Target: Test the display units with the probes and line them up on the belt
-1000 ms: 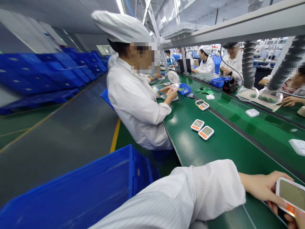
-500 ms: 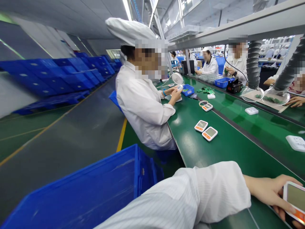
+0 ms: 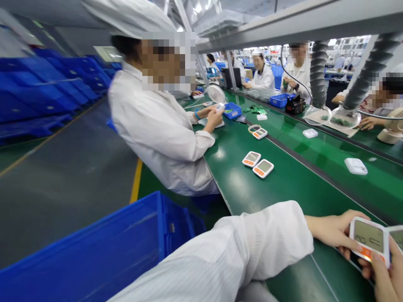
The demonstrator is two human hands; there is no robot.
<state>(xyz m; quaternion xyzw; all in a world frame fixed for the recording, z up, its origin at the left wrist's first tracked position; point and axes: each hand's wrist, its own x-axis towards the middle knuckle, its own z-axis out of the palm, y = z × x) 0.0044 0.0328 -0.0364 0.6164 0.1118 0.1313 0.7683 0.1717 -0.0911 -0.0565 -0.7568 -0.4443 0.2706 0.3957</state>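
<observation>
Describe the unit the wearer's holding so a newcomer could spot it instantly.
Follow the green conveyor belt to its near end at the bottom right. There the left hand and the right hand grip a white display unit with a grey screen and orange strip. Unlike the pair of units lying flat up the belt, it is lifted and tilted toward the camera.

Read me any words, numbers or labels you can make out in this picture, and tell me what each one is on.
No text can be read.
Device held in the left hand: screen shows faint segments, too blurred to read.
Two devices on the green belt: screens too small.
Orange strips on them: no legible marks.
Blue crate: no label visible.
</observation>
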